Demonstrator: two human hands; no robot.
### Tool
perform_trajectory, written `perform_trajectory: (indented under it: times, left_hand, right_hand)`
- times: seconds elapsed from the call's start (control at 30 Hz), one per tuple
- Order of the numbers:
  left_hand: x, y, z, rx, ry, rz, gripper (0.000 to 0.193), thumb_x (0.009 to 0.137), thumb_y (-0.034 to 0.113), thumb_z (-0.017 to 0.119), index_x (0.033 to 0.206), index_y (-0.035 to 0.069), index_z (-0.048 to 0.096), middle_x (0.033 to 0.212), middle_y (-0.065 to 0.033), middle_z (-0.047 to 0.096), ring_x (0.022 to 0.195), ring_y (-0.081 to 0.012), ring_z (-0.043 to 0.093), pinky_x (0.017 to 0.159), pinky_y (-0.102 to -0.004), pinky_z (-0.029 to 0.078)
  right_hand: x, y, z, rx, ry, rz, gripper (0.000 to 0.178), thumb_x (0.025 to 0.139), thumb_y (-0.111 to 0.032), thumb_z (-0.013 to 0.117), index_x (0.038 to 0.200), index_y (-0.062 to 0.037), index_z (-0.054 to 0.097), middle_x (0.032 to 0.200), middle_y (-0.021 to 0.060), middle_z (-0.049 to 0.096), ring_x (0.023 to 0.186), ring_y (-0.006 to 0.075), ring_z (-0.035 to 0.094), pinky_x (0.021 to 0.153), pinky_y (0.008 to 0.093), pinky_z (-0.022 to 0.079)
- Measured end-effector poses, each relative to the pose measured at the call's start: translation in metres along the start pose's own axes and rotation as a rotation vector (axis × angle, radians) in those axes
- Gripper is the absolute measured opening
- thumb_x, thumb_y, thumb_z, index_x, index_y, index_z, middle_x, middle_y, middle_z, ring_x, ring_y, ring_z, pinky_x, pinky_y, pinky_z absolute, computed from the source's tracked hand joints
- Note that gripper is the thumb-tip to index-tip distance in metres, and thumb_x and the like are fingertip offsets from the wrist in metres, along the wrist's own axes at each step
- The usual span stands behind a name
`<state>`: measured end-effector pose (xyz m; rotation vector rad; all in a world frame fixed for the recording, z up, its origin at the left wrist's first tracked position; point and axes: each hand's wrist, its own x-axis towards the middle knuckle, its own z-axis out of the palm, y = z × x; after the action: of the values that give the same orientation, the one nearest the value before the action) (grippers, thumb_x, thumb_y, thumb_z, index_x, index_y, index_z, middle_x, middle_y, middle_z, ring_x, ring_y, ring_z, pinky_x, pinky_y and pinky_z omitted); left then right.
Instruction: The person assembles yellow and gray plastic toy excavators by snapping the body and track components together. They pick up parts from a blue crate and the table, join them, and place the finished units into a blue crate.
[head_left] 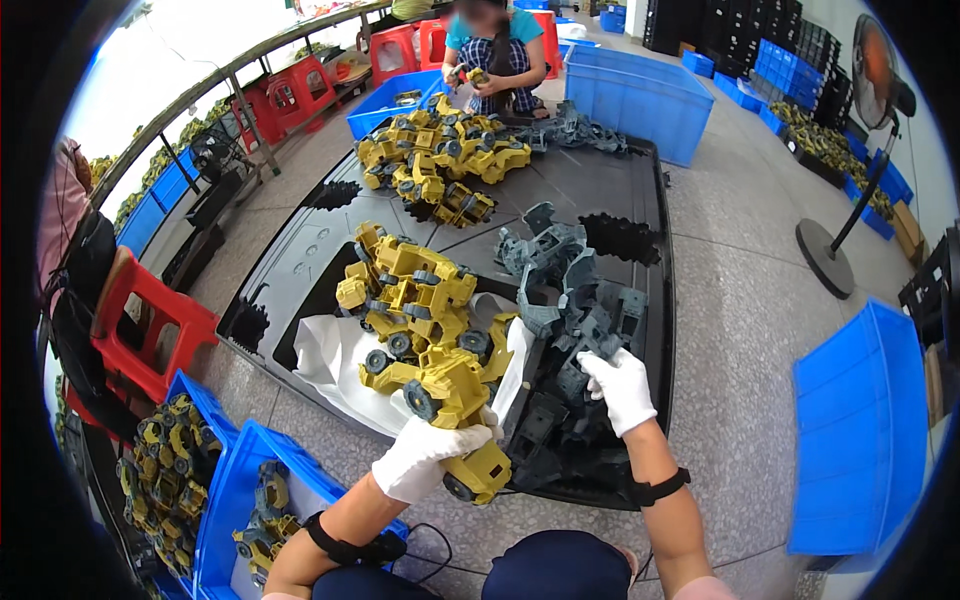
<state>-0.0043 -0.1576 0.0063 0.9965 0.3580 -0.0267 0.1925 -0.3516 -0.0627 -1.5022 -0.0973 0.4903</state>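
My left hand (425, 458), in a white glove, is wrapped round a yellow toy truck (447, 392) with dark grey wheels, held above the near edge of the black table. My right hand (622, 390), gloved in white too, has its fingers closed on a dark grey plastic part (573, 378) at the near end of a heap of similar grey parts (560, 250). Beyond the held truck lies a pile of yellow toy trucks (415, 280), partly on a white sheet (335, 352). The held truck's underside is hidden.
Across the table a person (500, 55) handles a small yellow piece behind another truck pile (430, 145). Blue bins (640, 95) stand at the far right and, holding trucks, at my lower left (235, 520). A red stool (155, 325) and a standing fan (870, 150) flank the table.
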Motion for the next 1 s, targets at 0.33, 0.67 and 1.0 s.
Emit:
perform_trajectory:
  times: [0.33,0.67,1.0]
  left_hand:
    - [-0.002,-0.013,0.008,-0.115,-0.185,-0.053,0.065,0.076,0.012,0.08,0.133,0.009,0.049,0.122,-0.0162,0.064,0.115,-0.0268,0.062,0.101,-0.0446,0.047]
    - [-0.004,-0.016,0.001,-0.197,-0.175,-0.029,0.059,0.082,0.003,0.074,0.134,0.012,0.047,0.121,-0.0045,0.058,0.12,-0.0265,0.059,0.102,-0.0486,0.048]
    - [0.003,-0.014,0.012,0.018,-0.185,0.03,0.065,0.076,0.001,0.079,0.134,0.01,0.05,0.119,-0.0061,0.064,0.117,-0.0202,0.059,0.103,-0.0408,0.046]
  right_hand:
    - [-0.059,-0.013,0.002,1.043,-0.422,0.226,0.008,0.098,-0.018,0.063,0.104,-0.0131,0.067,0.092,0.0,0.067,0.075,0.0123,0.056,0.07,0.0293,0.044]
    - [-0.067,0.006,0.014,0.273,-0.061,-0.249,0.05,0.088,-0.003,0.07,0.133,-0.0045,0.048,0.116,0.0054,0.06,0.092,0.015,0.06,0.084,0.0324,0.051]
    - [-0.081,-0.036,0.009,-0.85,-0.137,-0.999,0.077,0.068,-0.01,0.087,0.134,0.0048,0.052,0.09,0.016,0.066,0.073,0.0289,0.067,0.07,0.0358,0.052]
